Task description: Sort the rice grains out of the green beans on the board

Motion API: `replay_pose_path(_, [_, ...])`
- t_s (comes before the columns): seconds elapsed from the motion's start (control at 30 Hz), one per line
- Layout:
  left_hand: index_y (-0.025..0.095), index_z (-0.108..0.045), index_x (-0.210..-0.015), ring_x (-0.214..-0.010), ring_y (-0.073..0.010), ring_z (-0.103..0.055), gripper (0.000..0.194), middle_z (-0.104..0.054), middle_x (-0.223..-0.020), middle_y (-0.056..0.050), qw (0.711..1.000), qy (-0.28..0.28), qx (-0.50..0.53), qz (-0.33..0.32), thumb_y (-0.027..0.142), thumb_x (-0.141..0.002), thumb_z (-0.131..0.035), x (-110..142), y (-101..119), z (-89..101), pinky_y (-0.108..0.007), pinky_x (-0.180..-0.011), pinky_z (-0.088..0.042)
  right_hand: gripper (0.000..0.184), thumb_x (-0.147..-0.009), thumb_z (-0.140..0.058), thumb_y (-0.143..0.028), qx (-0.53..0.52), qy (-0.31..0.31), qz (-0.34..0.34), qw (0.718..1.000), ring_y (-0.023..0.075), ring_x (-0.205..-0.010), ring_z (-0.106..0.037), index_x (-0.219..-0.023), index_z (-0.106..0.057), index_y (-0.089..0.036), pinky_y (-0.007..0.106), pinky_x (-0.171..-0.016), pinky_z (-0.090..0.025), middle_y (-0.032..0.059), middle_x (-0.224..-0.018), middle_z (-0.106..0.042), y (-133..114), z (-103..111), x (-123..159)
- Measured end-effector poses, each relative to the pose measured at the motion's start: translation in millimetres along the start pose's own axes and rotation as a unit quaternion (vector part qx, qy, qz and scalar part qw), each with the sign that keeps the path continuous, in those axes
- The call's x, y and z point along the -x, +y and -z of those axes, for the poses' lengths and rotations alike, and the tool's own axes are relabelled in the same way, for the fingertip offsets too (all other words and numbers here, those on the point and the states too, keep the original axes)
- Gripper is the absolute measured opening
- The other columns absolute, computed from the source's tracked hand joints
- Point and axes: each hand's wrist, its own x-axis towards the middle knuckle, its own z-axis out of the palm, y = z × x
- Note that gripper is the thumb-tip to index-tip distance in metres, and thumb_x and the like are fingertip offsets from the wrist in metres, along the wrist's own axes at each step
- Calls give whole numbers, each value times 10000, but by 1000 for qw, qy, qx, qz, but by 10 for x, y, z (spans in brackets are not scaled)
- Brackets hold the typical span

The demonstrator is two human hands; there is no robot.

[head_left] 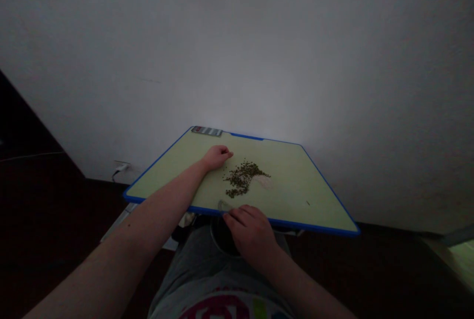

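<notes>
Seeds [240, 178], light and loose, best swept rather than gripped, lie heaped mid cutting board [296, 195]; left hand [218, 157] curled shut, right hand [250, 232] curved at near edge, neither visibly pinching.

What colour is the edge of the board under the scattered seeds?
The board's edge is bright blue, best seen in the head view.

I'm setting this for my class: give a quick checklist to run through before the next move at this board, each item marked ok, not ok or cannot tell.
Grains in one heap: ok, the dark green grains lie together on the green cutting board.
No strays: not ok, a stray speck lies apart.
Left hand off the heap: ok, curled beside it.
Right hand at the near edge: ok.
Contents of the dark round container: cannot tell.
</notes>
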Motion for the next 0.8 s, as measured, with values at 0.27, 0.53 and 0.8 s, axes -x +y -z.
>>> replay_pose_path(0.27, [161,-567,-608,-534,-110,-422,342,-477,-517,20,1000,4,7,1,476,-708,-481,5,-9,-10,-246,-515,-307,214,-828,-493,-179,39,-8,-22,999,202,-828,-519,-1013,-600,-178,346,-760,-429,84,-863,-627,40,-17,-16])
replay_pose_path(0.53, [163,-574,-615,-548,-116,-433,331,-497,-542,14,1000,4,0,1,467,-711,-484,22,18,13,-254,-538,-318,237,-825,-454,-146,14,18,-46,999,186,-823,-544,-980,-629,-181,339,-773,-447,83,-879,-649,355,169,177])
replay_pose_path(0.8, [162,-571,-612,-535,-111,-426,340,-488,-528,17,1000,6,-1,2,475,-710,-480,3,-11,-17,-251,-518,-303,198,-841,-454,-206,-39,71,-143,986,175,-796,-592,-904,-641,-204,335,-756,-474,54,-839,-670,797,402,393])
